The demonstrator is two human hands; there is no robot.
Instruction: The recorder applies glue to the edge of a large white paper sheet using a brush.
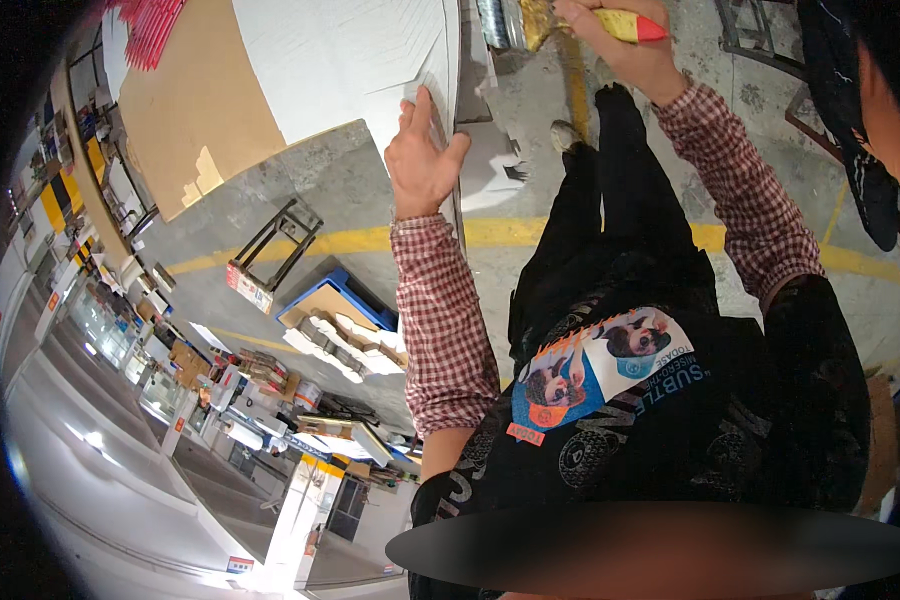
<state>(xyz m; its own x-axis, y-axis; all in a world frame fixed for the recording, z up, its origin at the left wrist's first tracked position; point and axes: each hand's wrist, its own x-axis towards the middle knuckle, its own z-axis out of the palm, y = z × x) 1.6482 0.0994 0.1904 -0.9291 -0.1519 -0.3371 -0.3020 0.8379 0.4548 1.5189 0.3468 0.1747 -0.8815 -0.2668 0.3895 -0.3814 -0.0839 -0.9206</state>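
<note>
My left hand (pixel 422 160) lies on a large white sheet (pixel 355 65), near its right edge, with index finger stretched out and thumb apart. Nothing is gripped in it. My right hand (pixel 630 50) is closed round the yellow handle of a paintbrush (pixel 622 25), whose handle ends in a red tip. The brush's head points left, past the sheet's right edge and over the floor; the top of the picture cuts off part of it. Beside the sheet is a brown cardboard sheet (pixel 195 110) with a torn light patch.
Red strips (pixel 150 30) lie at the upper left. A metal-framed stool (pixel 275 245) and a blue crate (pixel 345 295) with cardboard pieces stand on the floor at left. Dark metal frames (pixel 760 35) stand at upper right, near another person (pixel 850 130).
</note>
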